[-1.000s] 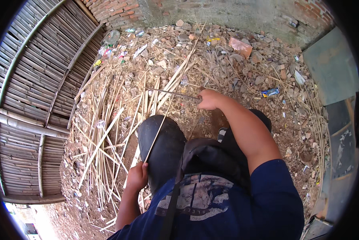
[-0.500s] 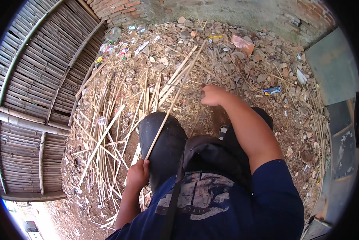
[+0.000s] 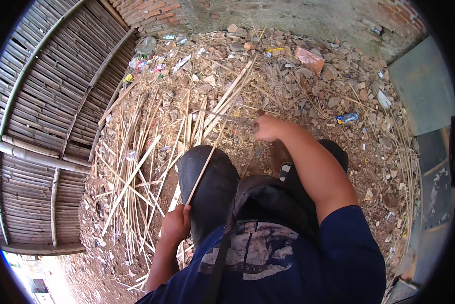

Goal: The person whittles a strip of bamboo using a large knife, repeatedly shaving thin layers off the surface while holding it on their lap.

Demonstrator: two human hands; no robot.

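My left hand (image 3: 175,224) is closed around the near end of a thin pale bamboo strip (image 3: 203,171), low beside my left knee. The strip slants up and away to the right across that knee. Out ahead, my right hand (image 3: 269,127) is wrapped around the brown handle of what looks like a knife (image 3: 222,114). Its dark blade points left above the ground and blends into the litter, so its exact shape is hard to make out. The strip's far end lies close to the blade; whether they touch I cannot tell.
Many loose bamboo strips (image 3: 131,195) lie crisscrossed on my left, with more strips (image 3: 227,96) ahead. Left stands a bamboo slat wall (image 3: 45,86). Rubble and a brick chunk (image 3: 309,59) lie before the back wall (image 3: 268,17). Grey panels (image 3: 422,86) stand at right.
The strip in my left hand reached well past the blade before; now it shows only about as far as the blade. Both hands stay nearly in place, and the whole view shifts slightly.
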